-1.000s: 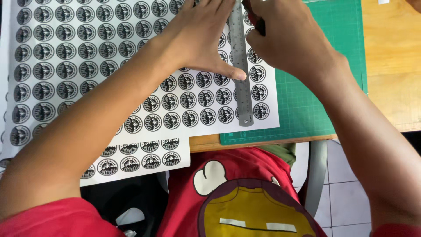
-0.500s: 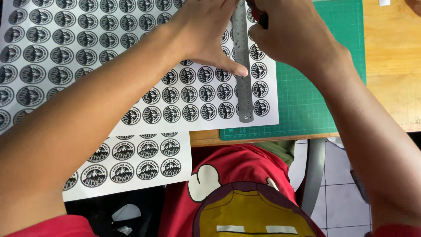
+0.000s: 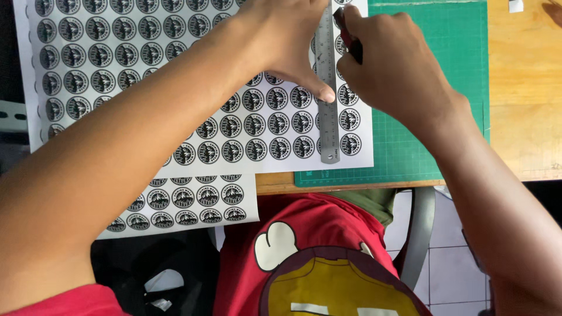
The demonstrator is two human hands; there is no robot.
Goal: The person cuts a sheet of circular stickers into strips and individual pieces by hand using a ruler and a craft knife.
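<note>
The left hand (image 3: 287,41) lies flat and spread on a white sticker sheet (image 3: 175,76) printed with rows of round black-and-white badges; its thumb is stretched out to the right and the tip presses on a steel ruler (image 3: 328,88). The ruler lies lengthwise across the sheet's right-hand part, running from the top edge of the view down to just short of the sheet's near edge, with one column of badges to its right. The right hand (image 3: 392,64) is closed around a dark, slim cutting tool (image 3: 348,35), of which only a short part shows above the knuckles; its tip sits against the ruler's right edge near the top of the view, though the blade itself cannot be made out. The sheet rests partly on a green gridded cutting mat (image 3: 433,88), which lies on a wooden table (image 3: 521,88). A second sheet of the same badges (image 3: 193,202) sticks out from under the first and overhangs the table's near edge. Below the table edge the person's red shirt (image 3: 316,257) with a yellow and white print is seen, with a grey chair part (image 3: 418,234) beside it and pale floor tiles (image 3: 456,269) to the right. A small white scrap (image 3: 515,6) lies on the table at the top right.
</note>
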